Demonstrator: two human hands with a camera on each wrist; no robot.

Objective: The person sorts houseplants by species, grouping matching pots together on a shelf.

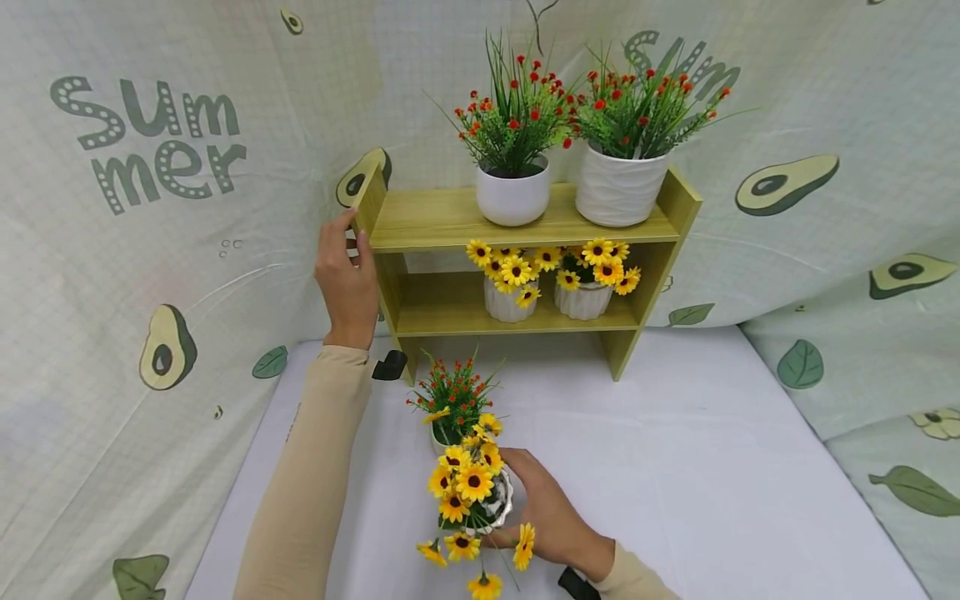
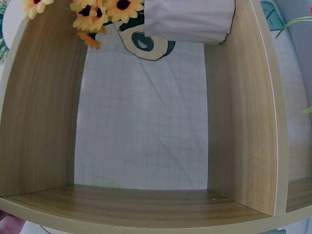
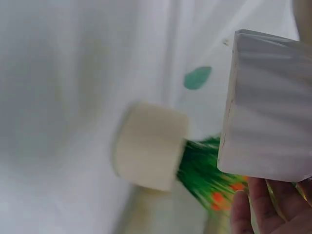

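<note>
My right hand (image 1: 551, 517) grips a white ribbed flowerpot (image 1: 501, 504) with yellow sunflowers (image 1: 474, 482) above the table; its smooth side and base (image 3: 268, 107) fill the right of the right wrist view. Behind it in the head view, partly covered by the sunflowers, a small pot holds red flowers (image 1: 457, 392). The right wrist view shows that pot (image 3: 151, 146) blurred. At the left, my left hand (image 1: 347, 283) touches the outer side panel (image 1: 371, 200) of a two-tier wooden shelf (image 1: 442, 312), with thumb and fingertips near its upper edge.
Two white pots (image 1: 513, 196) (image 1: 622, 192) with red flowers stand on the top tier. Two sunflower pots (image 1: 510, 302) (image 1: 583, 300) stand on the lower tier, right of its middle. A printed cloth (image 1: 187, 250) hangs behind the white table (image 1: 712, 467).
</note>
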